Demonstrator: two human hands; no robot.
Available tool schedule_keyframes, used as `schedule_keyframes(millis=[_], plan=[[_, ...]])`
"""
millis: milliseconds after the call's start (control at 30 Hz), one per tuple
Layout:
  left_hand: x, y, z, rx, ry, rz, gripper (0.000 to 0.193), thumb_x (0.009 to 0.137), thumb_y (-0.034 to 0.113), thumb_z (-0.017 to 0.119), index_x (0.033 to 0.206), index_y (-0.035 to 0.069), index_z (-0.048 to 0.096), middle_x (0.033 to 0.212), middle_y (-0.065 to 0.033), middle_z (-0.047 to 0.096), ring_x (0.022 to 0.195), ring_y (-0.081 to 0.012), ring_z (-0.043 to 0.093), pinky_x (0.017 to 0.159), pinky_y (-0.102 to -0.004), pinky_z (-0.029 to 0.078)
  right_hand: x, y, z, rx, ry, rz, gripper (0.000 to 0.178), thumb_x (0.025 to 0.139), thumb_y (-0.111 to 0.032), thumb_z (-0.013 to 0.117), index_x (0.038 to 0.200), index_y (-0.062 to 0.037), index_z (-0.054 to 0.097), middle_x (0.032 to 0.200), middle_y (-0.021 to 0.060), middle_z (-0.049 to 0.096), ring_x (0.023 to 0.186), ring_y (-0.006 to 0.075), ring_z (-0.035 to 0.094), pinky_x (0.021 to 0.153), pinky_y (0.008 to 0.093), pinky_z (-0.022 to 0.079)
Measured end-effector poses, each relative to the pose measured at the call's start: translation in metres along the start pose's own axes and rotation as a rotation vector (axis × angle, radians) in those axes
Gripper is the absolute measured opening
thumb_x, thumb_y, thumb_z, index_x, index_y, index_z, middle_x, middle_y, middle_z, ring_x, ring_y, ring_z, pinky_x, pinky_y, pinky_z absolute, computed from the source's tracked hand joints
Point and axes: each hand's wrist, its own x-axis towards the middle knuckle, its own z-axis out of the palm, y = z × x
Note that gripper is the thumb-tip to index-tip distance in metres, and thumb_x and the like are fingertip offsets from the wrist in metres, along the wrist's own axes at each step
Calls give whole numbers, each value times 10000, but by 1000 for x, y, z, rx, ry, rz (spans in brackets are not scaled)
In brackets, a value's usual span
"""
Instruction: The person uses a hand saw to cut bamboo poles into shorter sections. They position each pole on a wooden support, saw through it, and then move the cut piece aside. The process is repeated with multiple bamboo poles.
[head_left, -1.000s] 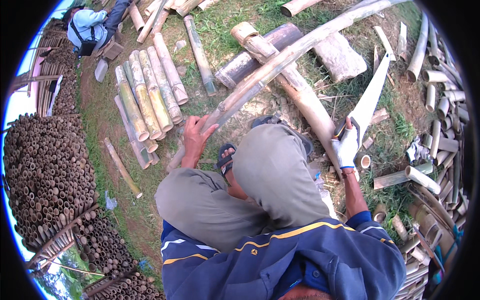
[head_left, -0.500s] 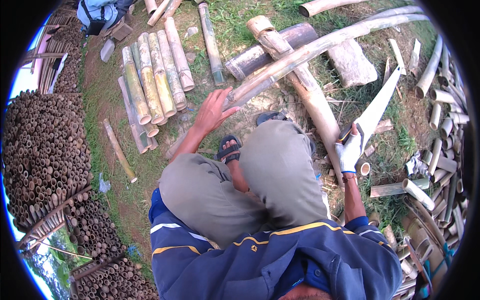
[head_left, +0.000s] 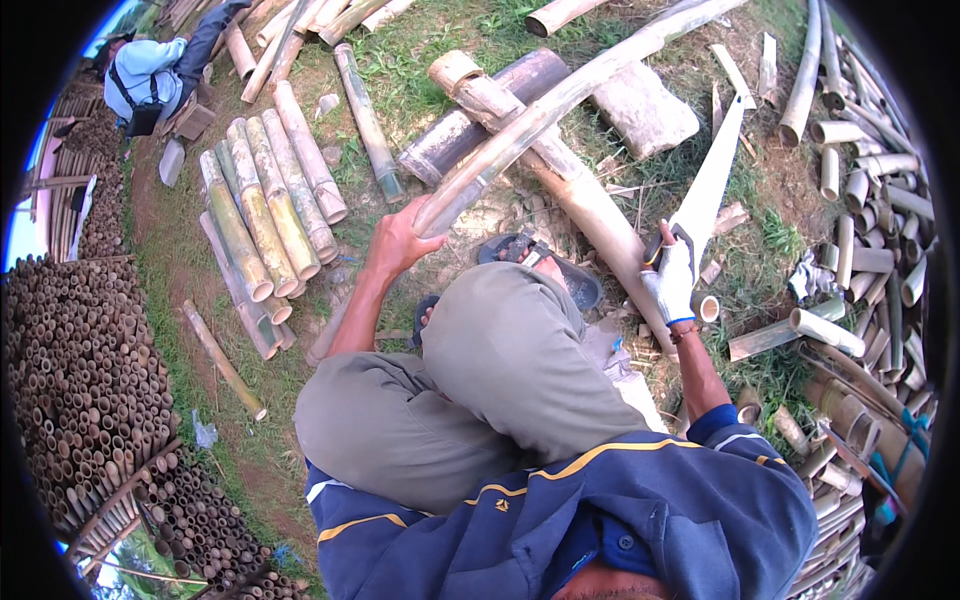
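Here, left hand [head_left: 400, 243] round bamboo pole [head_left: 560, 105] end, gloved right hand [head_left: 670, 280] gripping saw [head_left: 712, 185].

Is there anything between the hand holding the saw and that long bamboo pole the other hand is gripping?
Nothing visible blocks it. The gloved right hand holds the long pale handsaw beside the long pale bamboo pole, whose end the bare left hand grips. Only a thicker bamboo log lies under the pole.
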Motion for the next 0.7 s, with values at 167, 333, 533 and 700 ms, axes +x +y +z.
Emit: schedule_keyframes(millis=[167,333,533,700], plan=[[-57,-36,-22,16,-40,-105,823,776,369,962,1506,149,651,1199,-250,795,1113,-412,784,993,-485,613,-12,4,-34,157,120,35,955,800,-22,794,1680,-134,440,1228,175,576,1121,338,636,945,457,547],[-84,-54,-35,89,-146,-80,957,830,425,936,1638,168,491,1411,-253,702,1303,-428,690,1099,-497,553,-20,28,-77,858,414,569,579,1057,-26,692,1586,-60,458,1150,73,675,974,149,668,915,340,555],[-43,-40,-53,345,-407,47,1081,988,717,672,1749,96,221,1631,-294,483,1459,-475,539,1201,-550,457,-1,-23,-136,990,348,391,365,1076,-73,663,1397,-39,493,937,29,658,862,124,637,857,315,537],[26,-9,-36,511,-473,159,1122,1018,830,495,1738,22,197,1636,-318,471,1469,-474,530,1216,-534,447,-18,-52,-127,1049,140,144,439,1083,-142,693,1440,-45,457,884,24,606,808,123,616,788,313,535]])
